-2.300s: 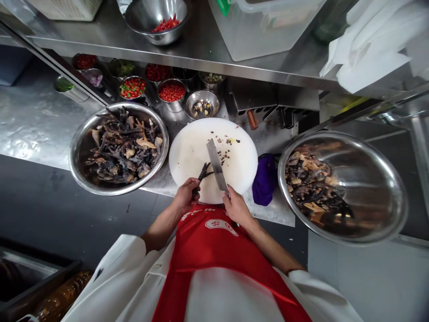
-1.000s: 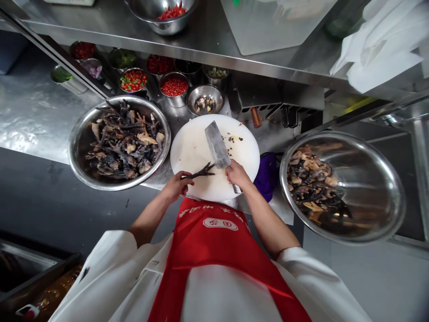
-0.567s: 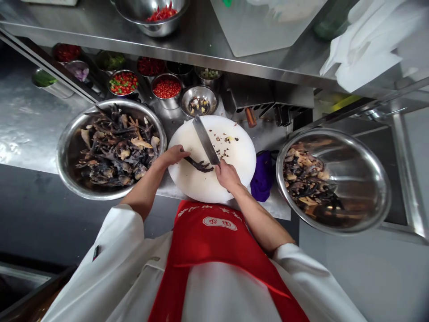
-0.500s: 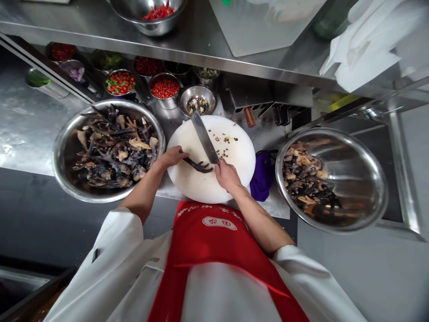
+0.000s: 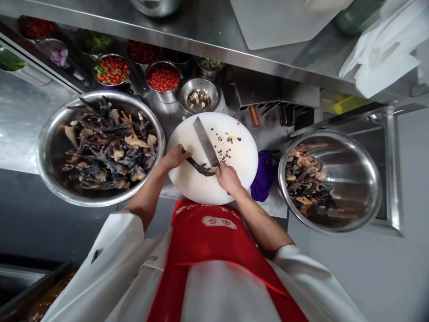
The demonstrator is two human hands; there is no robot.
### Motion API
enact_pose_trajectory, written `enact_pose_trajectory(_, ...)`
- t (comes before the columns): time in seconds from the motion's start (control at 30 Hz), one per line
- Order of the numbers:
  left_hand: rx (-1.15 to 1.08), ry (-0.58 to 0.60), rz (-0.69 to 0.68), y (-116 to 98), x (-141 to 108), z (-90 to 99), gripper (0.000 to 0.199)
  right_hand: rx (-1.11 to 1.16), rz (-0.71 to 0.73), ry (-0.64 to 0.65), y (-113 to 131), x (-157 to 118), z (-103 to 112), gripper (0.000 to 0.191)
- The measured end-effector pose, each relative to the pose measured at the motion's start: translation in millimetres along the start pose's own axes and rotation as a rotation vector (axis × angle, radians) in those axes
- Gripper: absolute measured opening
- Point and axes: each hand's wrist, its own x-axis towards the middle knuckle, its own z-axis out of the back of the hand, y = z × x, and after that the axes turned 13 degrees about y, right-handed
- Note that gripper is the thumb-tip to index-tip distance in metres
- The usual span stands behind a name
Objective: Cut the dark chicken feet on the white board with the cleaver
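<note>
Aslant, dark foot (image 5: 199, 167), end in left fingers (image 5: 184, 156)

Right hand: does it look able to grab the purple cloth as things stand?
Probably not: the right hand is closed around the handle of the cleaver. The way looks free, though; the purple cloth lies just beside the white board.

Lettering observed on the red apron (image 5: 204, 248) at the near edge of the counter (image 5: 277, 206): a row of white characters (image 5: 192, 206), and a white badge (image 5: 219, 222) with red characters. From where I stand, neither is legible.
</note>
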Motion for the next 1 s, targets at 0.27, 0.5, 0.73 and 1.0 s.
enact_pose_trajectory(0.27, 0.110, -0.312, 0.205, -30, 14, -39.0, 0.039, 0.052, 0.004, -0.092, 22, 0, -6, 0.025)
enact_pose_trajectory(0.5, 0.169, -0.403, 0.300, -47, 11, -49.1, 0.037, 0.025, -0.028, -0.087, 32, -5, 6, 0.025)
enact_pose_trajectory(0.73, 0.137, -0.384, 0.296, -44, 13, -49.1, 0.038, -0.002, -0.043, -0.005, 41, -4, 1, 0.025)
enact_pose_trajectory(1.0, 0.110, -0.374, 0.263, -32, 11, -47.1, 0.040, 0.011, -0.058, 0.010, 30, 7, -17, 0.024)
